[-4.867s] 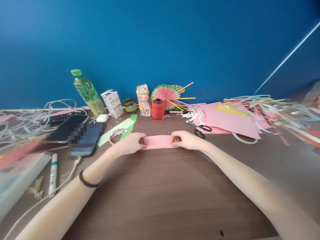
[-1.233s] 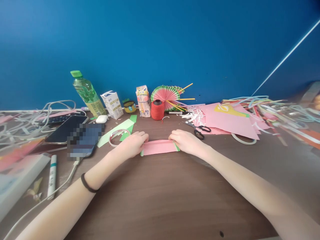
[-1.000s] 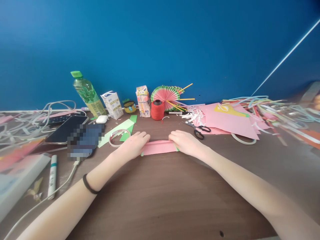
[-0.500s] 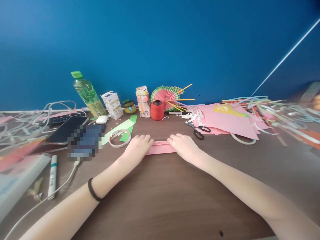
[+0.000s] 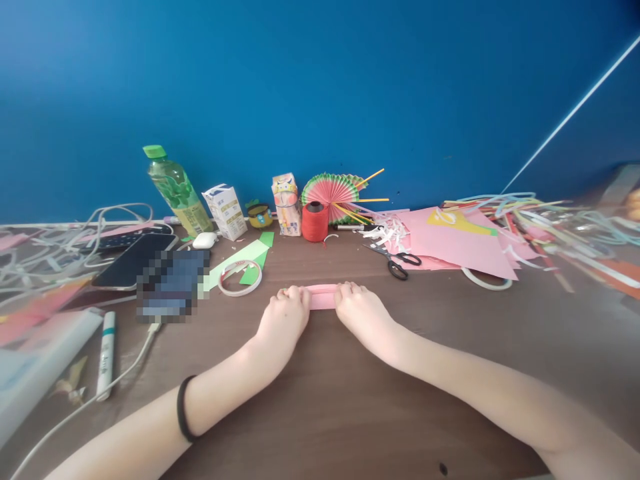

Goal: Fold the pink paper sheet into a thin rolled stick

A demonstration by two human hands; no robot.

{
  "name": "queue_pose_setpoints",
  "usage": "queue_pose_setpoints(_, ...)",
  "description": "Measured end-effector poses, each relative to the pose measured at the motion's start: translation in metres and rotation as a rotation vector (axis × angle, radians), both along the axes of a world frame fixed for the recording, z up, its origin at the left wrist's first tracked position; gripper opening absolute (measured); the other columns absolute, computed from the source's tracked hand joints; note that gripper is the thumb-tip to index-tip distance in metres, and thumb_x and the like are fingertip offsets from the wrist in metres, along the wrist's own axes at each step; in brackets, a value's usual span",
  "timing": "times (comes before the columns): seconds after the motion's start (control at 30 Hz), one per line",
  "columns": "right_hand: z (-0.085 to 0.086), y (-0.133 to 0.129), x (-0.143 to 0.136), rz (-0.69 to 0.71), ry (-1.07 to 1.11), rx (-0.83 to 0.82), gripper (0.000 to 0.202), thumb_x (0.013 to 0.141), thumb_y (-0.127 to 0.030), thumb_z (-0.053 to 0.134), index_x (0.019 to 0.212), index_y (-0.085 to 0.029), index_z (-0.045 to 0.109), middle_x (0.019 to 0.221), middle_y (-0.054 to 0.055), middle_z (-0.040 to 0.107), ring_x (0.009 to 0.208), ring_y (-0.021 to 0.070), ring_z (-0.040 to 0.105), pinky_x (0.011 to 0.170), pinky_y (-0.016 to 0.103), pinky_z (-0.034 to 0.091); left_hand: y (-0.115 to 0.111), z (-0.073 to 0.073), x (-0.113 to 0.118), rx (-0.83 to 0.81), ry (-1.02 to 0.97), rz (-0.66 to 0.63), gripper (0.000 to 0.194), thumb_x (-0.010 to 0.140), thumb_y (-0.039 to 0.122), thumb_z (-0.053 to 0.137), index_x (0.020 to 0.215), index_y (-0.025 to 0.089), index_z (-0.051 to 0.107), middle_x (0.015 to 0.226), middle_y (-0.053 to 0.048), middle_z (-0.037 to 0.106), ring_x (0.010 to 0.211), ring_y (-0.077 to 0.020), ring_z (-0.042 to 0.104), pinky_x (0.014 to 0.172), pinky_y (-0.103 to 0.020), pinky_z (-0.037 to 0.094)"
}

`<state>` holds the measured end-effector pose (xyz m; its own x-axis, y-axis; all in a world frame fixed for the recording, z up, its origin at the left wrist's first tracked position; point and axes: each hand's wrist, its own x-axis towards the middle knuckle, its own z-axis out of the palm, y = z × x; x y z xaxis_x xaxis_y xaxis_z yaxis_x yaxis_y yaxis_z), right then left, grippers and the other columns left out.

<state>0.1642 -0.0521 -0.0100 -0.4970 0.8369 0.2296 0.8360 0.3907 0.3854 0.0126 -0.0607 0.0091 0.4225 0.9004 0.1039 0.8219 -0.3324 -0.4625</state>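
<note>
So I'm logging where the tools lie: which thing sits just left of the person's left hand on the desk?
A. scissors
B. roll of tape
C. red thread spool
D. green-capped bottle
B: the roll of tape lies flat on the desk just beyond and left of the left hand.

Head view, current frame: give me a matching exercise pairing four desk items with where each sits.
Things:
1. pink paper strip
2. tape ring
3. scissors
4. red thread spool

Places:
A. by the blue wall, in front of the paper fan
B. beside the pink sheets
C. on the green paper strip's near end
D. under the left hand and right hand

Pairs: 1-D, 2-C, 3-B, 4-A
</note>
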Motion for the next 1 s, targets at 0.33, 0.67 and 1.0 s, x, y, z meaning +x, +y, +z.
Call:
queue_pose_setpoints(0.33, -0.021, -0.009, -0.011, -0.020, 0.044, 0.174, 0.048, 0.073, 0.008, 0.039, 0.120, 0.002, 0.046, 0.099, 0.032, 0.055, 0.093, 0.0349, 0.057, 0.070, 0.045, 0.048, -0.008, -0.011, 0.011, 0.039, 0.056, 0.075, 0.051, 0.079, -0.004, 0.032, 0.127, 0.013, 0.039, 0.104, -0.025, 0.055, 0.097, -0.0311, 0.056, 0.064, -0.033, 0.051)
queue_pose_setpoints(0.67, -0.024, -0.012, -0.015, -0.048, -0.086, 0.227, 0.054, 0.069, 0.010, 0.035, 0.122, 0.001, 0.046, 0.099, 0.033, 0.054, 0.086, 0.0359, 0.059, 0.058, 0.040, 0.048, -0.008, -0.015, 0.012, 0.062, 0.107, 0.069, 0.054, 0.077, -0.006, 0.027, 0.127, 0.011, 0.039, 0.107, -0.027, 0.053, 0.097, -0.0343, 0.056, 0.059, -0.030, 0.050)
queue_pose_setpoints(1.0, -0.026, -0.012, -0.017, -0.067, -0.132, 0.239, 0.048, 0.068, 0.007, 0.037, 0.115, 0.008, 0.050, 0.101, 0.034, 0.053, 0.090, 0.0395, 0.056, 0.057, 0.039, 0.047, -0.007, -0.012, 0.011, 0.038, 0.095, 0.056, 0.054, 0.077, -0.004, 0.027, 0.128, 0.011, 0.037, 0.103, -0.026, 0.054, 0.093, -0.0322, 0.057, 0.057, -0.030, 0.047)
